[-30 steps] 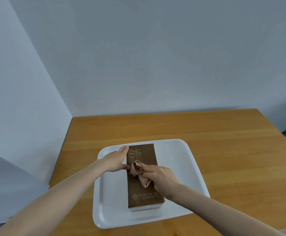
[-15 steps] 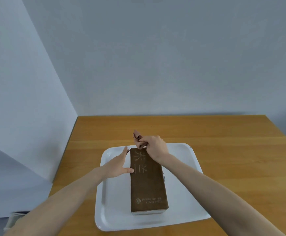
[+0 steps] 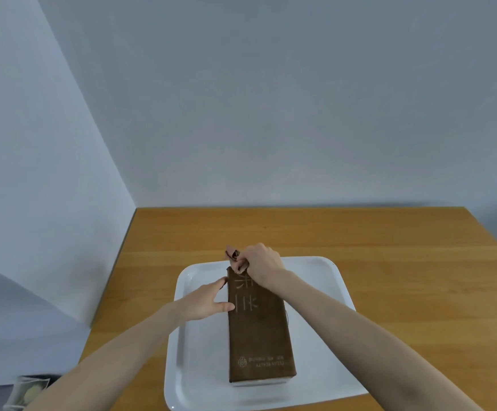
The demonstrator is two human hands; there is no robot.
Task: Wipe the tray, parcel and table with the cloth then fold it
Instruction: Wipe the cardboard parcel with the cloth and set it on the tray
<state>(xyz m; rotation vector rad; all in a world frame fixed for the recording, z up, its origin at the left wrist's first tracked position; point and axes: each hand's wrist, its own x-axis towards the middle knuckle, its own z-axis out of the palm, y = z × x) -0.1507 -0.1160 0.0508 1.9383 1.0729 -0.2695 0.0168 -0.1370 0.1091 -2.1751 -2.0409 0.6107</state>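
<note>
Fingers [image 3: 248, 258] of right hand [image 3: 263, 266] gripping cloth [image 3: 231, 253], left hand [image 3: 202, 301] touching parcel [image 3: 259, 336]

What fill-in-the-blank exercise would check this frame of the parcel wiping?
The parcel lies on a tray whose colour is ____.
The right hand grips the cloth at the parcel's ____ end.
The open left hand touches the parcel's ____ side.
Missing words: white; far; left.
</note>
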